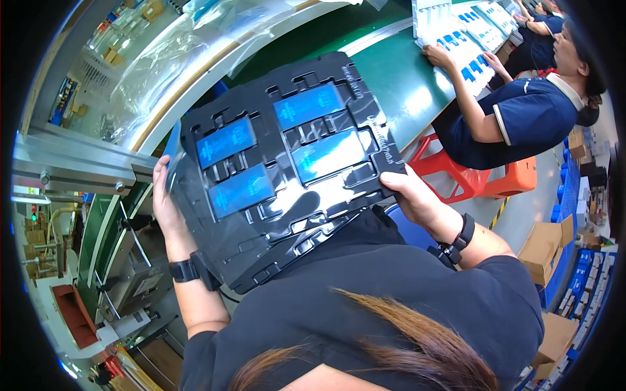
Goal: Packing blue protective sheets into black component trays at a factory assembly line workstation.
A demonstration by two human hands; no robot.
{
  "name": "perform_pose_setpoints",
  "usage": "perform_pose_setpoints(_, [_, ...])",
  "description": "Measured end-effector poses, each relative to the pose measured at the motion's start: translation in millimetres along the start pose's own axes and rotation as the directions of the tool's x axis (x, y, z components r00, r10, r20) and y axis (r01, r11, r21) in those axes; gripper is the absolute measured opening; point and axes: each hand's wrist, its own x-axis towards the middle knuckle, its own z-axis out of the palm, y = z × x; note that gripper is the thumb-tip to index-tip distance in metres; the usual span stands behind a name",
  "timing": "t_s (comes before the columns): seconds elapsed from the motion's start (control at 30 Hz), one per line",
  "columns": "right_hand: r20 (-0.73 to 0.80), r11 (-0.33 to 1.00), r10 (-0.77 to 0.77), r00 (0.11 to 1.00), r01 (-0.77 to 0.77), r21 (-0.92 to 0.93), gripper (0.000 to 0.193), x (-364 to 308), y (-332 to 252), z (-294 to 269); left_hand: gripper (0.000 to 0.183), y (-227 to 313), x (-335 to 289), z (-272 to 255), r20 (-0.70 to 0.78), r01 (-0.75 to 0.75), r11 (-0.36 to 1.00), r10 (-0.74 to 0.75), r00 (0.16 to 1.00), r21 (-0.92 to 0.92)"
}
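Observation:
Tilted up in front of my body is a black moulded plastic tray (225, 251) with shaped recesses. Several flat blue rectangular pieces (310, 107) lie in its pockets, and glare whitens the one nearest the right side. My left hand (168, 202) grips the tray's left edge, fingers wrapped on its outer side. At the opposite edge my right hand (417, 199) is closed with the thumb over the rim; its other fingers are mostly hidden behind the tray. Both wrists wear black bands.
Beyond the tray runs a green work surface (385, 78). At the right a co-worker (508, 117) handles white trays (479, 85) of blue pieces. A red stool (456, 176) and cardboard box (546, 251) stand right; clear film (156, 85) and a metal frame (85, 163) are left.

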Motion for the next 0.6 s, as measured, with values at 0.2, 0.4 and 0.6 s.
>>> perform_pose_setpoints(0.2, [-0.049,0.909,-0.075,0.996,0.049,-0.413,0.043,18,-36,1,0.028,-1,-7,-17,-0.115,0.010,0.999,-0.004,0.993,0.047])
perform_pose_setpoints(0.4, [-0.227,0.959,-0.143,0.963,0.192,0.209,0.014,34,-75,-46,0.030,-2,-23,-40,-0.057,-0.064,0.995,0.060,0.997,-0.076])
perform_pose_setpoints(0.6, [-0.402,0.799,-0.440,0.803,0.555,0.233,0.039,48,-93,-140,0.030,-5,-39,-28,-0.140,-0.031,0.991,0.013,0.990,-0.129])
